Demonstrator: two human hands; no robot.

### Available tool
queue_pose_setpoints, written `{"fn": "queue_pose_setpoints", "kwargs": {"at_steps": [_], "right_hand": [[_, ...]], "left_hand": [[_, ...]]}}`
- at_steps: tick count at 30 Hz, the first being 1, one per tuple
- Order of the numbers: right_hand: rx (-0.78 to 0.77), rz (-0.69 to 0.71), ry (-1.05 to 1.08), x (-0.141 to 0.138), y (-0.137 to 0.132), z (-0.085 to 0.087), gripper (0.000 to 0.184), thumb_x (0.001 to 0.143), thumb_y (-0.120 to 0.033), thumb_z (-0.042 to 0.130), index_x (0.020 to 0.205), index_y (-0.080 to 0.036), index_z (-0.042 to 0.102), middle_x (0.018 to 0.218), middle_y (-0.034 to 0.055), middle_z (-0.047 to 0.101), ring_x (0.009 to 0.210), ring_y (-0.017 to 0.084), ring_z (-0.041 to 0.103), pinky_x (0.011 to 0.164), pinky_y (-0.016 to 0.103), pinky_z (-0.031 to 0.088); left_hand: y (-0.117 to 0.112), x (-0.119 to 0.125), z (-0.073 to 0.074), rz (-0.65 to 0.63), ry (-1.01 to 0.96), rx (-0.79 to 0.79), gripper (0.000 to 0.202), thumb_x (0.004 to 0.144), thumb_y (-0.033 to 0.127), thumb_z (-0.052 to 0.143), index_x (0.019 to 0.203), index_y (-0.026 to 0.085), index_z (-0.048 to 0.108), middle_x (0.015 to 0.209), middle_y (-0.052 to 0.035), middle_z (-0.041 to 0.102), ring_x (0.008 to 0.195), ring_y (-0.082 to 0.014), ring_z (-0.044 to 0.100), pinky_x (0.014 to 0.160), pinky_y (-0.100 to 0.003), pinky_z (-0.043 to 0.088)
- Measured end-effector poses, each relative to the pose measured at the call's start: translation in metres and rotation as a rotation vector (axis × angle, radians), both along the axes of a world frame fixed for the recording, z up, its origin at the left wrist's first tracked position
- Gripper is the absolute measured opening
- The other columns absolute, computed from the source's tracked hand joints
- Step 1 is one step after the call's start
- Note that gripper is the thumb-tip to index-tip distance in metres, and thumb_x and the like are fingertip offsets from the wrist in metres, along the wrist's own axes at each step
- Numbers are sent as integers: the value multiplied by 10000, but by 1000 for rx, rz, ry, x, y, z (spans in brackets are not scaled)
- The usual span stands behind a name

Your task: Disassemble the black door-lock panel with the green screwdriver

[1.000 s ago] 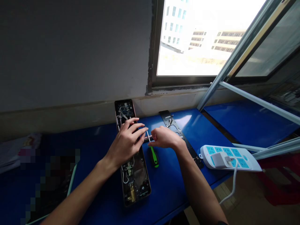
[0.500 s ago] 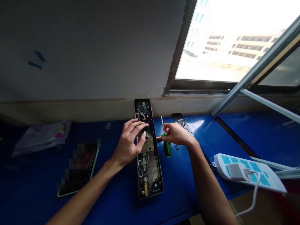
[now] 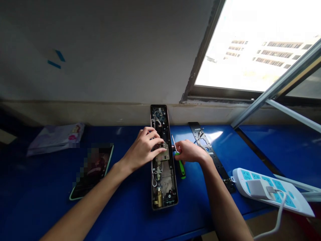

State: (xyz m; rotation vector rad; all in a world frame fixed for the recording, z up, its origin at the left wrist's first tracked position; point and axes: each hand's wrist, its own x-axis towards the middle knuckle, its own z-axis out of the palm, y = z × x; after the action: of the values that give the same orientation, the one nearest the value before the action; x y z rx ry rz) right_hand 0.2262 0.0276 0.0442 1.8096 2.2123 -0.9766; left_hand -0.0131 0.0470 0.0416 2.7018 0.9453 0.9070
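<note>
A long black smart door lock housing point(image 3: 173, 187) lies with its inside facing up, showing wires, a circuit board and a brass cylinder point(image 3: 159, 198). My left hand point(image 3: 144, 145) reaches over its left edge, thumb and fingers curled onto a square metal plate point(image 3: 162, 156) in the middle. Beside the right edge, my right hand point(image 3: 188, 151) is closed on a screwdriver point(image 3: 181, 170) with a green and black handle, its shaft pointing up and away. Those fingertips also meet a short copper-coloured part point(image 3: 173, 147) sticking out from the housing's side; their exact grip is partly hidden.
Right of the hands lies a black perforated plate point(image 3: 217, 164) with cables on it. A white power strip point(image 3: 298, 203) with a plugged-in charger is at the right. On the left are a phone point(image 3: 96, 170) and a plastic packet point(image 3: 55, 137). Behind the blue table point(image 3: 130, 207) is a wall.
My left hand's fingers have lowered and curled onto the metal plate. The screwdriver has tilted slightly in my right hand. The whole view has shifted a little.
</note>
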Motion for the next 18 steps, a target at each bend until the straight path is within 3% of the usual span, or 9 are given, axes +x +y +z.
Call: {"fn": "queue_pose_setpoints", "kwargs": {"at_steps": [3, 6, 10, 14, 18], "right_hand": [[67, -31, 62, 1, -1, 1, 236, 983, -382, 687, 954, -149, 666, 819, -15, 690, 628, 99, 648, 600, 244, 553], [136, -81, 151, 5, -4, 2, 321, 904, -392, 754, 740, -190, 564, 615, -49, 639, 478, 105, 625, 483, 212, 450], [228, -180, 295, 21, -9, 9, 392, 948, -525, 638, 728, -233, 498, 561, -43, 659, 444, 136, 637, 434, 213, 404], [497, -348, 374, 46, -10, 12, 353, 977, -529, 559, 777, -243, 510, 597, -43, 630, 513, 128, 603, 512, 228, 407], [712, -486, 374, 72, -7, -1, 269, 924, -458, 636, 807, -232, 548, 666, -27, 618, 615, 139, 571, 591, 255, 416]], "left_hand": [[-1, -2, 4, -26, 48, 36, 198, 899, 266, 791, 1065, 163, 756, 1037, -96, 738, 1167, -305, 574, 986, -466, 497], [-5, -4, 14, -49, 56, 111, 200, 926, 268, 762, 1089, 154, 742, 1041, -104, 739, 1168, -305, 579, 967, -455, 502], [-9, 7, 39, -90, 24, 168, 214, 973, 303, 703, 1117, 147, 724, 1046, -108, 729, 1130, -286, 587, 976, -438, 515], [4, 45, 57, -117, 128, 86, 218, 979, 290, 694, 1131, 134, 705, 1081, -100, 697, 1029, -244, 634, 916, -371, 540], [26, 96, 56, -57, 421, -29, 229, 999, 283, 663, 1175, 140, 697, 1172, -105, 678, 1085, -237, 654, 937, -332, 524]]}}
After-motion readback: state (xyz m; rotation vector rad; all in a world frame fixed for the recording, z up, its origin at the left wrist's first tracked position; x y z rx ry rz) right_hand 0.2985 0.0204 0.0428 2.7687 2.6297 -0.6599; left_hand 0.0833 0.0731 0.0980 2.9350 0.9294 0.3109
